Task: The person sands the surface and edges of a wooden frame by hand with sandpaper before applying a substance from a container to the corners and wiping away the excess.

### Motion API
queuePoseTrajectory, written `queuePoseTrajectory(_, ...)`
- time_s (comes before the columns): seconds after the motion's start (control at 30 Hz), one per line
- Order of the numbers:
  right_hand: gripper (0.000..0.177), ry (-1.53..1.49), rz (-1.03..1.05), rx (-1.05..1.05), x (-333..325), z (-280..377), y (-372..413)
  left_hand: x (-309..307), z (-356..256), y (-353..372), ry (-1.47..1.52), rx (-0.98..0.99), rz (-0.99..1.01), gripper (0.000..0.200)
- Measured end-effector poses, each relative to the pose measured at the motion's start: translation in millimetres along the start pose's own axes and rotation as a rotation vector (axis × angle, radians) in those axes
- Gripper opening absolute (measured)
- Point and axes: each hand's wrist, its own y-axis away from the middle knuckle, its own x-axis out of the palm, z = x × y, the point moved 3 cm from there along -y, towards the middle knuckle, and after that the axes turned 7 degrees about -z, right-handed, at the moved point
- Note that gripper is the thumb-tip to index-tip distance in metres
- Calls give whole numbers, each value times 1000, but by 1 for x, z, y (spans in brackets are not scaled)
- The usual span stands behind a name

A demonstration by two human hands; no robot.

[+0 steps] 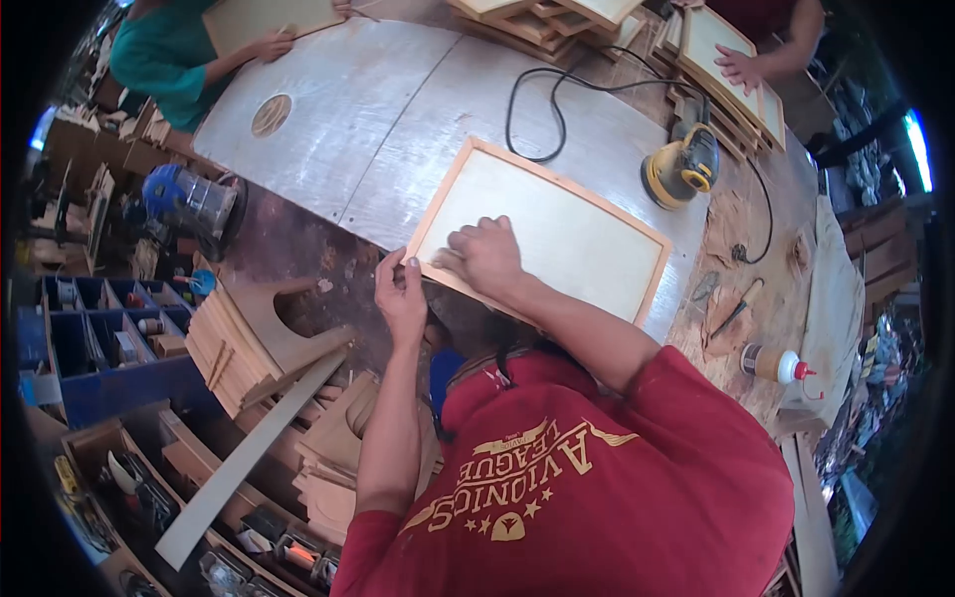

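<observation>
A rectangular panel (572, 234) with a pale face and a light wooden border lies on the metal-topped table, near its front edge. My left hand (401, 294) grips its near left corner, thumb on the border. My right hand (487, 257) is closed over the left part of the panel, close to the near border. Its fingers are curled and partly blurred, and whatever is beneath them is hidden. To the right of the panel rests a yellow and black electric sander (682, 167), its black cord looping behind the panel.
A glue bottle (774, 365) with a red cap lies at the right. Stacked framed panels (557, 22) stand at the back. Two people work across the table, one in a green sleeve (164, 65). A blue router (189, 199), cut wood pieces (239, 343) and a blue compartment box (109, 343) are left.
</observation>
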Motion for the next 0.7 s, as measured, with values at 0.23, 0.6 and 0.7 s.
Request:
queuePoseTrajectory(0.23,24,21,138,-99,-96,-69,121,1,0,0,1,104,-46,29)
queuePoseTrajectory(0.6,27,-67,620,154,-170,-95,162,3,5,2,5,36,-11,32)
queuePoseTrajectory(0.7,24,-117,636,146,-163,-98,158,3,8,1,34,32,-23,32)
